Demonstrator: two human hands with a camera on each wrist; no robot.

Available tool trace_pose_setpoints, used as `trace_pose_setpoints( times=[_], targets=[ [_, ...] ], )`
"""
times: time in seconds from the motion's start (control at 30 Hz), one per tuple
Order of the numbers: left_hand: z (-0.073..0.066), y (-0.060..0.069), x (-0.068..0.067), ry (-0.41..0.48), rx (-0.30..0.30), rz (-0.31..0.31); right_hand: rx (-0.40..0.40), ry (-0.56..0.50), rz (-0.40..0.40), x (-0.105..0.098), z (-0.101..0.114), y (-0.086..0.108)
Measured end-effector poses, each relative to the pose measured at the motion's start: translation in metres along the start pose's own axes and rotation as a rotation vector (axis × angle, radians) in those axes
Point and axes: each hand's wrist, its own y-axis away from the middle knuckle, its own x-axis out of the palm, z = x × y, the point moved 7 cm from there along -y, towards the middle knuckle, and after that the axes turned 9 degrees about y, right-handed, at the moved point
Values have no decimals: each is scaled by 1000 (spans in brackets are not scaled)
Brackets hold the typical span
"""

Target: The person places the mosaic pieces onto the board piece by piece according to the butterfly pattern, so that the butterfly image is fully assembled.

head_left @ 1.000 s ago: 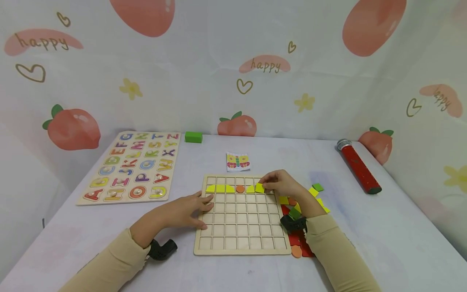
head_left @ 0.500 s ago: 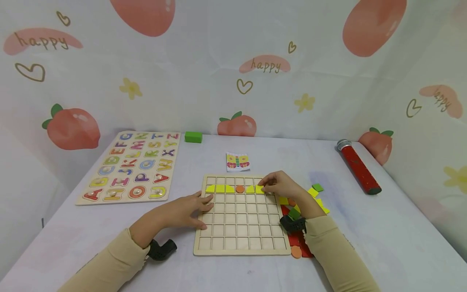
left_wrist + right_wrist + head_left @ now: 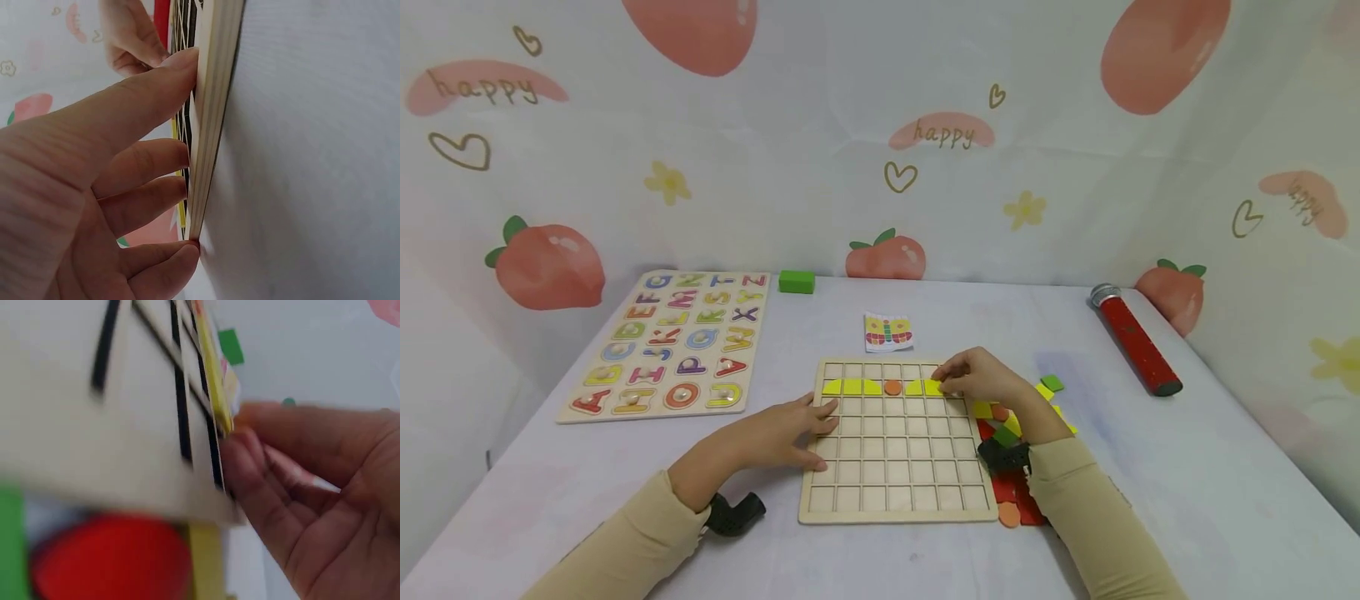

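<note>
In the head view, a wooden grid board (image 3: 898,517) has yellow pieces and an orange disc (image 3: 892,387) in its second row. The left hand (image 3: 778,433) rests along the board's left edge, fingers spread; the left wrist view has the thumb and fingers of this hand (image 3: 119,162) touching the board's side (image 3: 215,94). My right hand (image 3: 988,387) pinches a yellow piece (image 3: 932,387) low over the row's right part. Close up, fingertips of the right hand (image 3: 325,481) meet the end of the yellow row (image 3: 215,387); they partly hide the held piece.
Loose green, yellow, red and orange pieces (image 3: 1009,514) lie along the board's right side, partly under the right arm. A butterfly card (image 3: 888,332) and green block (image 3: 797,282) stand behind; a letter board (image 3: 651,415) is left, a red microphone (image 3: 1138,342) right.
The yellow piece at the right fingertips was tilted a second ago and now lies flatter, in line with the row. The left hand has not moved.
</note>
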Motion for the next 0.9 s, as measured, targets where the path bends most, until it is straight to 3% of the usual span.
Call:
trace_pose_setpoints(
  times=[0.27,0.53,0.9],
  targets=[
    [2,1,0,-16,1,-11,10,-11,-22,-27,-6,18],
    [4,0,1,-27,-3,-11,145,67,-65,-54,-36,48],
    [-2,1,0,-26,17,-7,305,94,-82,-69,-90,90]
  ],
)
